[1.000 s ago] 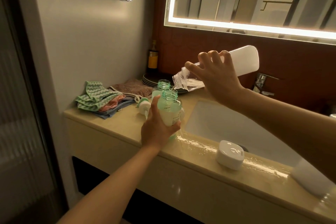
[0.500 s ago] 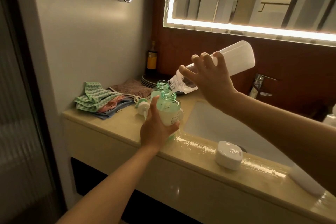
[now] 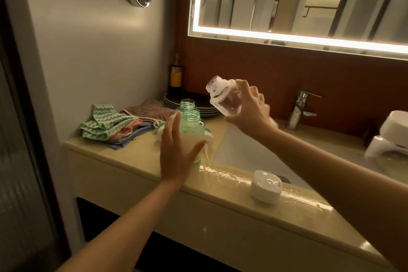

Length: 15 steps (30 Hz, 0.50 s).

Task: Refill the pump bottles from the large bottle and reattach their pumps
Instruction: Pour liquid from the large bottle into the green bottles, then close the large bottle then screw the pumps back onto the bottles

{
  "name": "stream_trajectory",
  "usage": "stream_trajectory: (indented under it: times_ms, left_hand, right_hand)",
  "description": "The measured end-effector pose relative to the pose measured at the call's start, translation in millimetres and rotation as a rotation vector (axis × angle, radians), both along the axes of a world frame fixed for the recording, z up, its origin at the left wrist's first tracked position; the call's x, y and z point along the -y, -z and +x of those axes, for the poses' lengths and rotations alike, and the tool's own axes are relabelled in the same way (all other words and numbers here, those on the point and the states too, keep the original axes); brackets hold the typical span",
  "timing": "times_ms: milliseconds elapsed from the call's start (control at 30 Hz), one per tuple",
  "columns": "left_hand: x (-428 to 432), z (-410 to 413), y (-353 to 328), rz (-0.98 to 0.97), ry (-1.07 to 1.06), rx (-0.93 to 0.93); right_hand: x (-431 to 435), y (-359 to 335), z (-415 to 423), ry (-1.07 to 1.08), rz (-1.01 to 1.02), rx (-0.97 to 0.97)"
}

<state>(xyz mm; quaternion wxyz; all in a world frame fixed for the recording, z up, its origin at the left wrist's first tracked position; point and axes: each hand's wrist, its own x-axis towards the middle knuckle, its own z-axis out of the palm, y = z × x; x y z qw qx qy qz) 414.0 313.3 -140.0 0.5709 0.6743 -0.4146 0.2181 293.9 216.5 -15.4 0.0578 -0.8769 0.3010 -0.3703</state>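
Two green pump bottles stand open-necked on the counter left of the sink: the near bottle point(image 3: 191, 127) and a second bottle point(image 3: 187, 104) right behind it. My left hand point(image 3: 176, 157) is in front of the near bottle, fingers and thumb spread straight along its sides. Above and to the right, my right hand point(image 3: 249, 112) grips the large clear bottle point(image 3: 220, 97), its open mouth tipped up to the left and nothing pouring. White-and-green pumps point(image 3: 209, 138) lie on the counter beside the bottles.
A white cap point(image 3: 265, 187) lies on the wet front edge of the counter point(image 3: 136, 161). The sink point(image 3: 242, 152) and faucet point(image 3: 300, 110) are to the right, folded cloths point(image 3: 108, 125) and stacked dark plates point(image 3: 198, 104) to the left, and white containers point(image 3: 393, 137) at far right.
My right hand has swung the large bottle from a pouring tilt over the near bottle to mouth-up and away. My left hand's fingers have loosened from a grip to straight.
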Motion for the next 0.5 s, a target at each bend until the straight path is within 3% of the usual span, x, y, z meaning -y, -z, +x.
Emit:
stream_trajectory:
  times_ms: [133, 200, 500]
  left_hand:
    - [-1, -3, -10, -0.177, -0.052, 0.080]
    - [0, -10, -17, -0.217, -0.043, 0.111]
    - [5, -36, -12, -0.174, 0.076, 0.145]
  right_hand:
    - [-3, 11, -14, -0.240, 0.432, 0.284]
    - [-8, 18, -23, -0.286, 0.565, 0.296]
    - [-20, 49, -47, -0.368, 0.694, 0.286]
